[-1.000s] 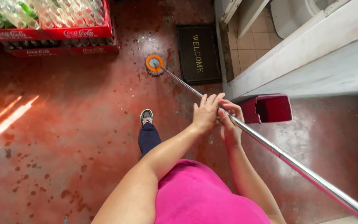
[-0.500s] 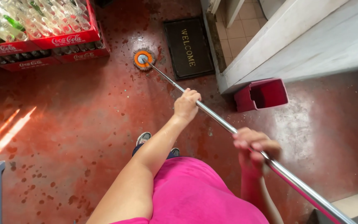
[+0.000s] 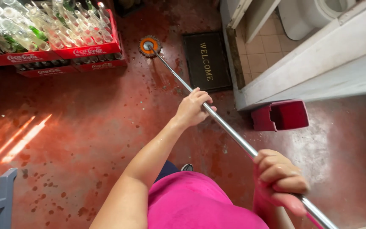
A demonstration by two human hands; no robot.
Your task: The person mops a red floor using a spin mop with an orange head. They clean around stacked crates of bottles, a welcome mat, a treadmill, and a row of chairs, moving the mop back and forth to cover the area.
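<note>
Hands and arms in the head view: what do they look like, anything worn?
Both hands, left hand and right hand, are bare: no gloves, and no watch or bracelet shows. The arms are bare with no sleeves in view. A bright pink top covers the torso. A ring on the right hand cannot be ruled out.

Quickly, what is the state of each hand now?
Left hand: closed around the mop handle.
Right hand: closed around the same handle, lower end.

We see the mop handle [image 3: 229,129] leave the near edge and the bottle crates [image 3: 64,53] cut at the left.
</note>
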